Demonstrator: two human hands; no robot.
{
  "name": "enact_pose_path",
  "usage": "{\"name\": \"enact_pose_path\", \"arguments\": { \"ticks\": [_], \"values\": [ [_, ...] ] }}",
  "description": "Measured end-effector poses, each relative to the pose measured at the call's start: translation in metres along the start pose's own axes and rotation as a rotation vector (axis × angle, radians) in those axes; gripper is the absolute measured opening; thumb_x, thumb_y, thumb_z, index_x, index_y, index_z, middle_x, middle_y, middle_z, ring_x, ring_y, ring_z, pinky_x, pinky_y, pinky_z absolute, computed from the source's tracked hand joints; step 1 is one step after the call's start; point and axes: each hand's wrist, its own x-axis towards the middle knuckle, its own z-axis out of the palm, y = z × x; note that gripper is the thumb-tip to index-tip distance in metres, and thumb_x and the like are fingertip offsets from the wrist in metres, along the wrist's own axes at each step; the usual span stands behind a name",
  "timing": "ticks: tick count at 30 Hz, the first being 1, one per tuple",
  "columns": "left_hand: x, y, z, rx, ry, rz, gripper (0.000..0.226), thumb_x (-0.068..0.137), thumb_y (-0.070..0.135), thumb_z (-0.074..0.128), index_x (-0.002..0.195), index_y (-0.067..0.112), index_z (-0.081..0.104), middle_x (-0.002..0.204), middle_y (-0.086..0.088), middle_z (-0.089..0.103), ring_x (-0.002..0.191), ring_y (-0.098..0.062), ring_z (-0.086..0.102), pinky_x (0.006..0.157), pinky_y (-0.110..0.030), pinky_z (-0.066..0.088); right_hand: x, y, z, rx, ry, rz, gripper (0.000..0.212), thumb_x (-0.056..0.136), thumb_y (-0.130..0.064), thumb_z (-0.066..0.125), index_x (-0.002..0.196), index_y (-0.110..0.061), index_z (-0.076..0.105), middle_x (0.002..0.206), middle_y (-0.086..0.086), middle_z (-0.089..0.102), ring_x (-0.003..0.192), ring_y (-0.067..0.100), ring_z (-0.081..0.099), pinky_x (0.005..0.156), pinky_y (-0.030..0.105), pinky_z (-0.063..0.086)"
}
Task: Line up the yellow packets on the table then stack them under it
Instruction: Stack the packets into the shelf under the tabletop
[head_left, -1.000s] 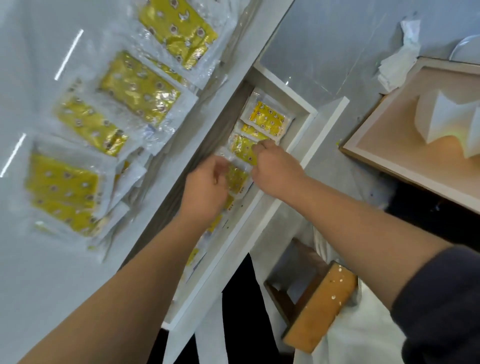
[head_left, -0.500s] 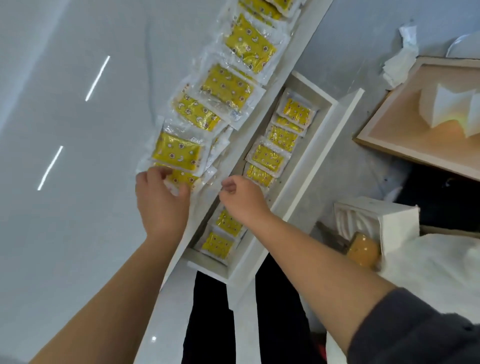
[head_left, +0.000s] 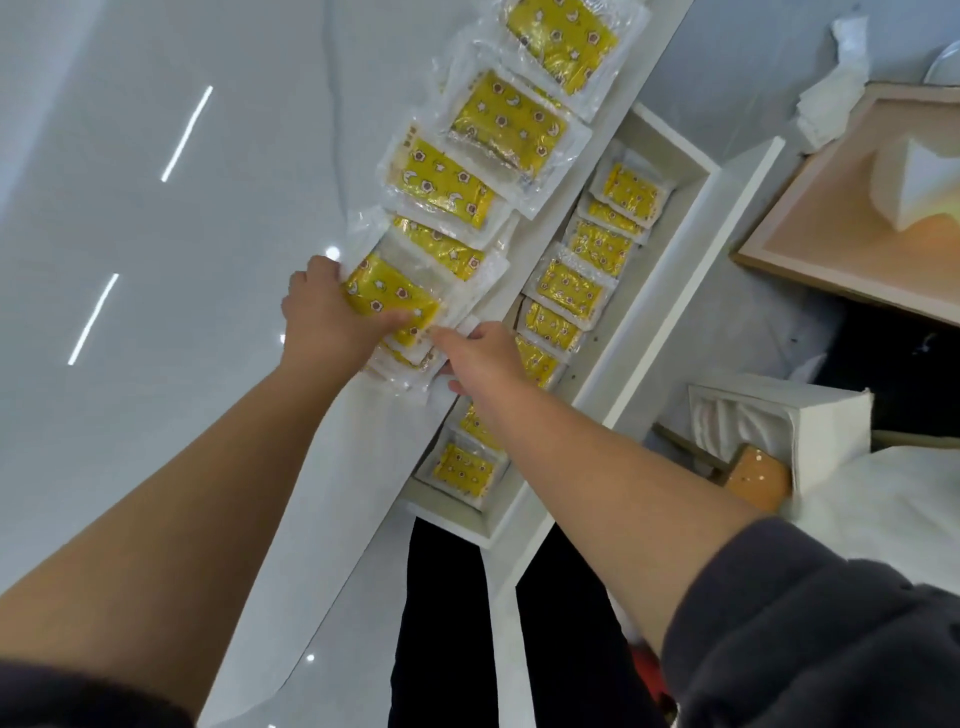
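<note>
Both hands hold the nearest yellow packet (head_left: 390, 297) at the table (head_left: 208, 249) edge.
The left hand (head_left: 328, 319) clasps its far side and the right hand (head_left: 480, 353) pinches its near corner. More packets (head_left: 501, 122) line the edge, with bare tabletop to the left and a packet-filled shelf (head_left: 675, 260) just below.

Five yellow packets (head_left: 506, 122) show their faces in a row along the bench (head_left: 156, 415) edge, and at least one more lies half hidden under the nearest. Eight more lie in the shelf (head_left: 649, 296) below, where an arm may cover others. Two hands: left hand (head_left: 327, 317), right hand (head_left: 480, 353).
</note>
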Motion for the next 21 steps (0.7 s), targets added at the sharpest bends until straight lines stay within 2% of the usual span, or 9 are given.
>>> {"name": "enact_pose_path", "arguments": {
  "ticks": [2, 5, 7, 9, 11, 15, 18, 21],
  "values": [
    [-0.003, -0.012, -0.004, -0.019, -0.035, 0.020, 0.083, 0.060, 0.034, 0.089, 0.126, 0.013, 0.043, 0.120, -0.010, 0.051, 0.110, -0.030, 0.053, 0.093, -0.045, 0.047, -0.003, 0.004, 0.004, -0.031, -0.024, 0.005, 0.045, 0.079, -0.039, 0.073, 0.111, -0.011, 0.056, 0.104, 0.007, 0.063, 0.091, 0.025, 0.066, 0.083, 0.043, 0.057],
    [-0.007, -0.025, -0.011, -0.041, -0.138, -0.054, 0.088, 0.063, 0.034, 0.088, 0.133, 0.016, 0.039, 0.122, -0.005, 0.055, 0.108, -0.025, 0.056, 0.089, -0.038, 0.048, -0.004, 0.013, 0.006, -0.068, -0.077, -0.010, 0.040, 0.081, -0.034, 0.073, 0.110, -0.010, 0.058, 0.103, 0.007, 0.064, 0.087, 0.025, 0.068, 0.078, 0.042, 0.059],
    [-0.010, -0.031, -0.016, -0.033, -0.209, -0.120, 0.073, 0.067, 0.039, 0.085, 0.125, 0.014, 0.049, 0.110, -0.002, 0.059, 0.096, -0.021, 0.057, 0.076, -0.030, 0.045, -0.005, 0.018, 0.006, -0.051, -0.107, -0.015, 0.033, 0.083, -0.028, 0.073, 0.108, -0.011, 0.061, 0.105, 0.009, 0.067, 0.091, 0.027, 0.068, 0.076, 0.045, 0.060],
    [-0.011, -0.037, -0.021, -0.110, -0.241, -0.152, 0.053, 0.070, 0.038, 0.083, 0.110, 0.014, 0.059, 0.098, -0.001, 0.063, 0.084, -0.018, 0.060, 0.066, -0.026, 0.043, -0.004, 0.022, 0.005, -0.027, -0.139, -0.029, 0.029, 0.085, -0.026, 0.072, 0.110, -0.014, 0.063, 0.107, 0.007, 0.068, 0.094, 0.026, 0.068, 0.071, 0.039, 0.060],
    [-0.012, -0.041, -0.025, -0.271, -0.261, -0.187, 0.042, 0.072, 0.031, 0.083, 0.104, 0.014, 0.062, 0.094, -0.003, 0.067, 0.081, -0.017, 0.064, 0.065, -0.025, 0.046, -0.003, 0.024, 0.003, 0.002, -0.174, -0.037, 0.029, 0.086, -0.028, 0.071, 0.112, -0.015, 0.063, 0.108, 0.006, 0.068, 0.096, 0.026, 0.067, 0.073, 0.039, 0.060],
    [-0.014, -0.046, -0.036, -0.514, -0.362, -0.323, 0.043, 0.078, 0.023, 0.077, 0.114, 0.015, 0.057, 0.104, -0.010, 0.068, 0.085, -0.024, 0.068, 0.066, -0.032, 0.059, -0.008, 0.026, 0.008, 0.080, -0.277, 0.024, 0.028, 0.085, -0.030, 0.072, 0.107, -0.015, 0.064, 0.109, 0.007, 0.069, 0.098, 0.027, 0.068, 0.082, 0.047, 0.058],
    [-0.012, -0.051, -0.042, -0.549, -0.408, -0.384, 0.049, 0.080, 0.026, 0.076, 0.122, 0.014, 0.054, 0.109, -0.010, 0.069, 0.088, -0.025, 0.070, 0.063, -0.032, 0.060, -0.013, 0.026, 0.013, 0.186, -0.365, 0.065, 0.013, 0.088, -0.025, 0.069, 0.099, -0.018, 0.065, 0.101, 0.003, 0.070, 0.088, 0.021, 0.069, 0.076, 0.038, 0.060],
    [-0.012, -0.053, -0.046, -0.492, -0.365, -0.366, 0.039, 0.080, 0.023, 0.076, 0.114, 0.016, 0.058, 0.104, -0.010, 0.069, 0.080, -0.021, 0.069, 0.054, -0.025, 0.058, -0.017, 0.024, 0.012, 0.112, -0.421, 0.080, 0.013, 0.089, -0.030, 0.068, 0.092, -0.019, 0.063, 0.092, 0.003, 0.070, 0.073, 0.017, 0.067, 0.070, 0.032, 0.060]
  ]
}}
